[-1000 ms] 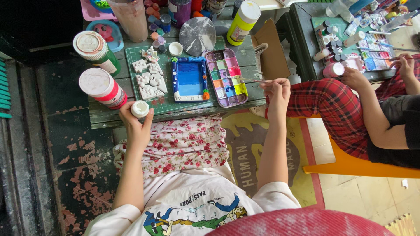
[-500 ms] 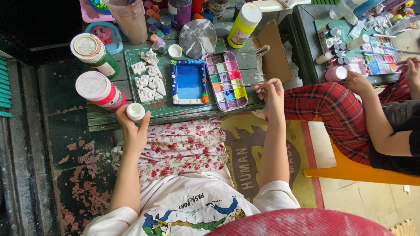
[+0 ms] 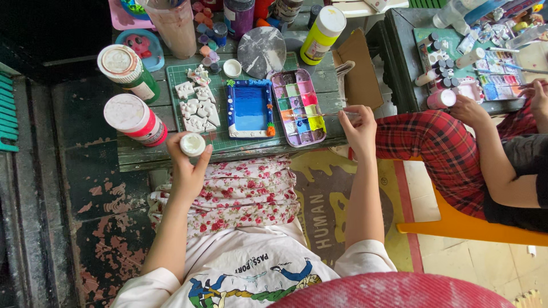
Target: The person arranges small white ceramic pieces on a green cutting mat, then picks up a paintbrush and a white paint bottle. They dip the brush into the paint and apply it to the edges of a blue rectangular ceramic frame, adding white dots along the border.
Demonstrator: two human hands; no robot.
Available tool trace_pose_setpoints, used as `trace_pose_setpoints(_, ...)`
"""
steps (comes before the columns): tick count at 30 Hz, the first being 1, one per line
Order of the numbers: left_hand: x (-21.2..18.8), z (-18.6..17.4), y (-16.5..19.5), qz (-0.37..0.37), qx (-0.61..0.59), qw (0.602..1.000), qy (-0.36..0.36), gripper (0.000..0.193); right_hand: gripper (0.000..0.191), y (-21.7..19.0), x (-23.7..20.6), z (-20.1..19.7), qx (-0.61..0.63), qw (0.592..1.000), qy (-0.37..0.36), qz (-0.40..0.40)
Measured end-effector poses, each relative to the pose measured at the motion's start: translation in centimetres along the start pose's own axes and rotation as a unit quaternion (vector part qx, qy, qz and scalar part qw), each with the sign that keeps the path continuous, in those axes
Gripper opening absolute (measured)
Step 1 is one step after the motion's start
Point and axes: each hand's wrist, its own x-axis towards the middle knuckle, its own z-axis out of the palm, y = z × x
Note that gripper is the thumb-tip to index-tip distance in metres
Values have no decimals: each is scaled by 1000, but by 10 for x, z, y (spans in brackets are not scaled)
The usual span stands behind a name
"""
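At the near edge of the green table (image 3: pixel 142 157): left hand (image 3: pixel 185 171) clasped a small white-capped paint pot (image 3: pixel 193 145), held just off the table edge. Right hand (image 3: pixel 359 128) pinched a thin paintbrush (image 3: pixel 319 116), tip over the paint palette (image 3: pixel 298 107). Blue-painted frame (image 3: pixel 249 109) lay between palette and white plaster pieces (image 3: pixel 197 105). Risk: the pot, held over the floral skirt (image 3: pixel 240 191), could tip and spill paint there.

Two cylindrical containers stand at the table's left edge: a green one (image 3: pixel 127 69) and a red-and-white one (image 3: pixel 136 120), both white-lidded. A yellow bottle (image 3: pixel 321 28) with white cap stands behind the palette, beside a brown cardboard piece (image 3: pixel 358 73).
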Motion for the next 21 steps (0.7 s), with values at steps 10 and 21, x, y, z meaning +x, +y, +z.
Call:
trace_pose_setpoints(10,31,26,45,99,-27,992,-71,54,40,-105,-30,-4,28,982,-22,-184)
trace_pose_setpoints(21,20,25,29,6,1,1000,-18,49,35,-156,-2,88,-5,959,-160,-236)
